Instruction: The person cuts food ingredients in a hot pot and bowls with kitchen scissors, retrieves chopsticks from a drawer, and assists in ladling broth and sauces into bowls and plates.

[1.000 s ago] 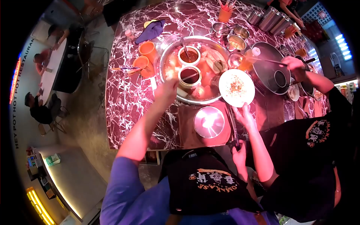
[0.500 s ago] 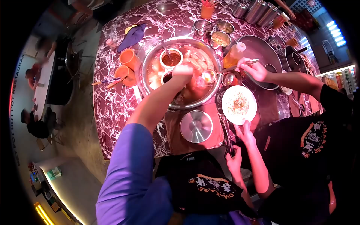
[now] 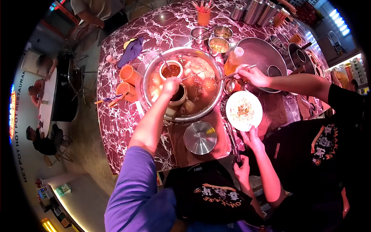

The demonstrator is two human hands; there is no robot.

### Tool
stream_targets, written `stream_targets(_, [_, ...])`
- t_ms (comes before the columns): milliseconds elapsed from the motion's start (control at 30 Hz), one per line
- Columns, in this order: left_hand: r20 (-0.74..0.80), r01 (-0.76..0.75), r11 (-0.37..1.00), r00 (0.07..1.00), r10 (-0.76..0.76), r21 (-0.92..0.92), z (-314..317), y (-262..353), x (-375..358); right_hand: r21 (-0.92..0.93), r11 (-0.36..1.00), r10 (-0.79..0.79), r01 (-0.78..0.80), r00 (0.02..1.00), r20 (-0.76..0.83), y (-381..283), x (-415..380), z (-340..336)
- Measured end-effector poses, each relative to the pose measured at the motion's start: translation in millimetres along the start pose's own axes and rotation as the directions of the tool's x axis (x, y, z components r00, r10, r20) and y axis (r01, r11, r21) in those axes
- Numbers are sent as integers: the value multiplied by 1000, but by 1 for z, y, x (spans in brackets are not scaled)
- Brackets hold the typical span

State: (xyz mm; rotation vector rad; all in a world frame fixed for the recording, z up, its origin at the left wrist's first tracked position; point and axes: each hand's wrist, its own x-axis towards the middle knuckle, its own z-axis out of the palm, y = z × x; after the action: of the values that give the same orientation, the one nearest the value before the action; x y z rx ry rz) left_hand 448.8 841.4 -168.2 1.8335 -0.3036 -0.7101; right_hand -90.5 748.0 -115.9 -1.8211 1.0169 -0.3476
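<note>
My left hand [image 3: 172, 86] is closed over the large metal pot [image 3: 143, 92], by a dark-sauce crock [image 3: 178, 96] and a chili-sauce bowl [image 3: 171, 69]. A thin stick [image 3: 193, 75] runs from its fingers toward the food in the broth. Down at the table's front edge, my right hand [image 3: 242, 170] grips the dark loop handles of long scissors [image 3: 233, 141], their blades pointing at the pot. Beside them a co-worker's hand [image 3: 253, 140] supports a white plate [image 3: 244, 111] of food. The co-worker's other hand [image 3: 253, 75] holds a ladle [image 3: 228, 77] in the broth.
A round metal lid [image 3: 200, 138] lies before the pot. Orange cups [image 3: 126, 91] and a dark blue cloth [image 3: 131, 52] are on the left. Small metal bowls [image 3: 219, 45], a bottle [image 3: 234, 60] and a wide pan [image 3: 262, 48] stand behind and right.
My left hand has moved left and slightly down in view, uncovering more of the dark-sauce crock. The co-worker's ladle has dipped into the broth. My right hand stays on the scissors.
</note>
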Motion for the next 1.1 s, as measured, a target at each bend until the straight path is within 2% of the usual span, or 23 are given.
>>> stream_targets(33, [-27, -124, 992, 992, 124, 9, 5, 0, 1, -5, 1000, 4, -4, 1000, 1, 0, -2, -1])
stream_targets(200, [-114, -106, 994, 988, 102, -35, 10, -3, 4, 3, 995, 103, -104, 994, 44, 4, -6, 0])
stream_targets(267, [53, 83, 946, 996, -70, -315, -3, 0, 1, 3, 995, 103, -104, 994, 43, 0, -7, 1])
stream_targets(367, [-24, 123, 939, 990, -138, -321, -1, 7, -13, 18, 995, 97, -98, 994, 44, -7, -11, 2])
stream_targets(433, [10, 168, 910, 984, -177, -378, -1, 11, -22, 29, 996, 87, -89, 995, 51, -18, -11, 1])
stream_targets(467, [42, 213, 875, 975, -217, -435, -2, 11, -25, -38, 998, 59, -57, 997, 54, -26, -10, 0])
stream_targets(500, [95, 229, 849, 973, -209, -477, -4, 12, -27, -106, 994, 32, -26, 998, 58, -31, -9, 0])
stream_targets(700, [239, 257, 745, 962, -134, -615, -10, 9, -48, -146, 987, 85, -68, 990, 114, -59, -3, 9])
stream_targets(733, [242, 259, 749, 961, -135, -610, -9, 12, -54, -175, 979, 130, -106, 983, 130, -66, 0, 11])
stream_targets(800, [139, 182, 804, 982, -125, -566, -6, 24, -75, -116, 992, -36, 49, 993, 115, -72, 8, 19])
stream_targets(833, [128, 159, 836, 986, -107, -525, -5, 26, -85, -112, 991, -54, 67, 992, 116, -80, 15, 23])
stream_targets(900, [163, 173, 840, 981, -103, -515, -4, 17, -99, -113, 991, -61, 76, 989, 133, -96, 30, 32])
stream_targets(933, [187, 175, 843, 978, -90, -509, -5, 10, -106, -147, 989, 11, 10, 990, 144, -107, 37, 38])
stream_targets(1000, [209, 214, 846, 970, -124, -488, -4, 6, -126, -230, 973, 7, 30, 988, 157, -134, 52, 43])
stream_targets(1067, [269, 287, 783, 950, -158, -552, -3, -7, -144, -330, 935, -94, 131, 988, 126, -145, 69, 54])
stream_targets(1100, [279, 311, 778, 943, -182, -546, -3, -11, -152, -342, 931, -76, 126, 985, 156, -154, 76, 56])
